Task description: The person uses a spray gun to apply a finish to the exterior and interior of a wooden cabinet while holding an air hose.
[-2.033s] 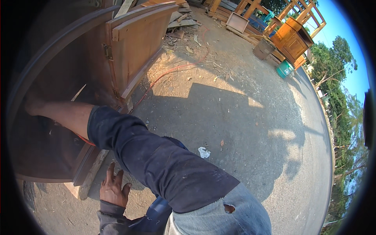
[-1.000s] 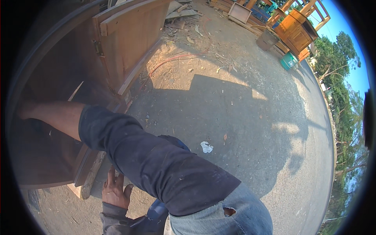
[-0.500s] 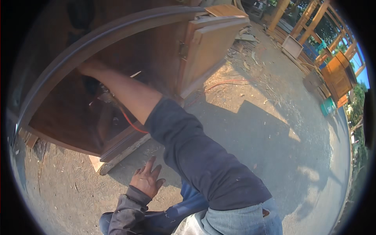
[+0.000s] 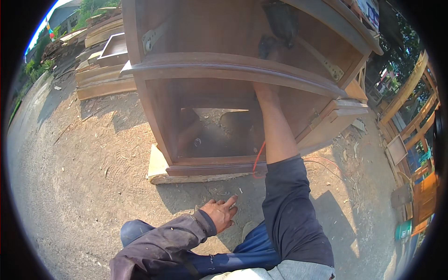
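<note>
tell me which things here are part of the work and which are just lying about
Likely part of the work:
brown cabinet, right arm reaching in
dark object inside, too hazy to identify
red-orange hose or cord
wooden slab under the cabinet

Apparently just lying about:
stacked planks
green bucket
orange-brown cupboard

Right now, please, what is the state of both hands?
Left hand: partly open, nothing clearly held.
Right hand: seems closed on a dark tool inside the cabinet, though blurred.
</note>
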`<state>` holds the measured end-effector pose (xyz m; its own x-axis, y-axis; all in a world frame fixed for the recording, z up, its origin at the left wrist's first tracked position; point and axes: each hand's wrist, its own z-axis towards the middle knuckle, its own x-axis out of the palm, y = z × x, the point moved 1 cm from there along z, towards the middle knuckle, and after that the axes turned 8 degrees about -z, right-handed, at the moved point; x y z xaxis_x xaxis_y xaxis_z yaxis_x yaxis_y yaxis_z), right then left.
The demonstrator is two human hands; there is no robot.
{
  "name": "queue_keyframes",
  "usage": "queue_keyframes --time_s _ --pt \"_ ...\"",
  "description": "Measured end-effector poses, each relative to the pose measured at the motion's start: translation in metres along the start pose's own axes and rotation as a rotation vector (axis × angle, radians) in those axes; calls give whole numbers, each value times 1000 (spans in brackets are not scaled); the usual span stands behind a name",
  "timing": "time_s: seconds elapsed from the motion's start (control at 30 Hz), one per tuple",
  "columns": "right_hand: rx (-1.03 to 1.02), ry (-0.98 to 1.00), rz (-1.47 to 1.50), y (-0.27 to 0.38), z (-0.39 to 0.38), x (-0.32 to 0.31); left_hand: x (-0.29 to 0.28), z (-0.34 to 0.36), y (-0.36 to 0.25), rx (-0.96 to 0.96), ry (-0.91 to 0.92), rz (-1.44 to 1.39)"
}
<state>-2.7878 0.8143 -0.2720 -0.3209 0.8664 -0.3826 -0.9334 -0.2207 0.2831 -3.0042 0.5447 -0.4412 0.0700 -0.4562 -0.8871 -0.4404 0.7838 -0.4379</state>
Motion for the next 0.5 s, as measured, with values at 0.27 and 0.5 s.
queue_keyframes --time_s 0.27,0.5 --pt "207 229 573 6 2 11 -6 0 -5 -54 53 0" --pt "431 232 822 39 -1 38 -7 -2 -2 -87 64 -37"
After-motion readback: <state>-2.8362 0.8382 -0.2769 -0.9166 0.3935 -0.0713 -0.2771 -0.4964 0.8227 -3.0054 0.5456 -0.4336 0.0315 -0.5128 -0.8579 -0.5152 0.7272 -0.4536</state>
